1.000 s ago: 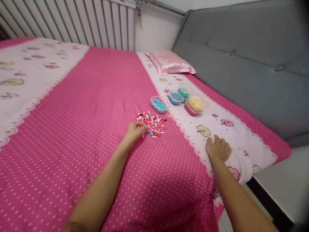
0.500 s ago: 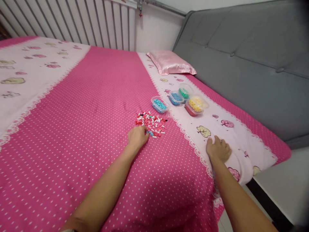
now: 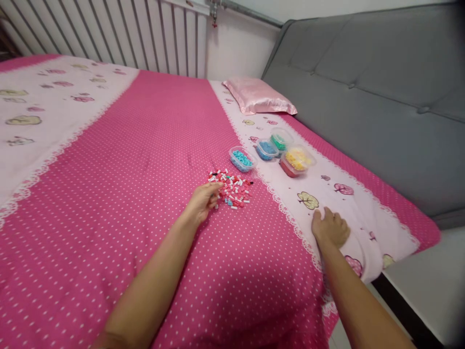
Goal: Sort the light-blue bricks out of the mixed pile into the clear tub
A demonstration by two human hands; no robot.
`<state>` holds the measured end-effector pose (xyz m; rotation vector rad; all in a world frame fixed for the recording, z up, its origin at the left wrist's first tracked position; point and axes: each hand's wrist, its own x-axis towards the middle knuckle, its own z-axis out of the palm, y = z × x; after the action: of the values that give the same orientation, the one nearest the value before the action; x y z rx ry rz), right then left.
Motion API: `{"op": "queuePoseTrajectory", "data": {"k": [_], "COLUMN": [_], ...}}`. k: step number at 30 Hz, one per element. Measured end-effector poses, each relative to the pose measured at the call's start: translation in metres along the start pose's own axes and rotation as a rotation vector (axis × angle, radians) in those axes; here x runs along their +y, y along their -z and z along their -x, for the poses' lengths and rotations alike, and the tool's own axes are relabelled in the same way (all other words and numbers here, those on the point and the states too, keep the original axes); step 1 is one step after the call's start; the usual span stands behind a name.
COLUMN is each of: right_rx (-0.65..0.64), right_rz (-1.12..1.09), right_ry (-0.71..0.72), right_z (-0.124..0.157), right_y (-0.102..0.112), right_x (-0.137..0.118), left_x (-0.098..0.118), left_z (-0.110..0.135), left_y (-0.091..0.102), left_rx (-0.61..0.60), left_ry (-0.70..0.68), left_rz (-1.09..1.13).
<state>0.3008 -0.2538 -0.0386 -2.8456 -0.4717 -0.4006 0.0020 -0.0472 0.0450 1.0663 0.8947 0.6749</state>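
Observation:
A loose heap of small red, pink and white pieces (image 3: 236, 186) lies on the pink bedspread, with a few blue, green and black ones among them. My left hand (image 3: 205, 201) is at the heap's left edge, its forefinger and thumb close together over the pieces and its other fingers curled under. Anything between those fingertips is too small to make out. On the white strip of the bedspread rests my right hand (image 3: 331, 229), palm down, thumb apart from the fingers, holding nothing. Just behind the heap stands a clear tub of light-blue pieces (image 3: 242, 160).
Farther right are a tub of darker blue pieces (image 3: 267, 149), one with green pieces (image 3: 279, 140), and a tub with yellow pieces (image 3: 298, 157) above red ones. A pink pillow (image 3: 259, 97) lies near the grey headboard (image 3: 363, 92). A white radiator (image 3: 145, 39) lines the wall.
My left hand has drawn slightly back to the left and turned, its fingertips lifting from the blue pieces. My right hand stays in place on the bedspread. The view has shifted slightly.

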Motion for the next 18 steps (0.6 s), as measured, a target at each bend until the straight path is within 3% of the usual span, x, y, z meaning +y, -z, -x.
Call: {"op": "queuePoseTrajectory", "data": {"k": [5, 11, 13, 18], "right_rx": [0.0, -0.01, -0.012, -0.003], "right_rz": [-0.002, -0.011, -0.015, -0.016], "right_ry": [-0.004, -0.002, 0.0, -0.003], "right_z": [-0.0004, 0.0001, 0.0003, 0.0006], "right_y": [-0.0009, 0.0013, 0.0019, 0.0022], "right_x": [0.0006, -0.0006, -0.001, -0.0011], "left_x": [0.0116, 0.0121, 0.0116, 0.0027], "left_z": [0.0014, -0.0011, -0.0019, -0.003], "left_y": [0.0029, 0.0061, 0.0063, 0.0049], "left_rx": [-0.095, -0.136, -0.135, -0.055], "left_ry": [0.164, 0.206, 0.18, 0.02], "left_rz": [0.301, 0.447, 0.39, 0.013]}}
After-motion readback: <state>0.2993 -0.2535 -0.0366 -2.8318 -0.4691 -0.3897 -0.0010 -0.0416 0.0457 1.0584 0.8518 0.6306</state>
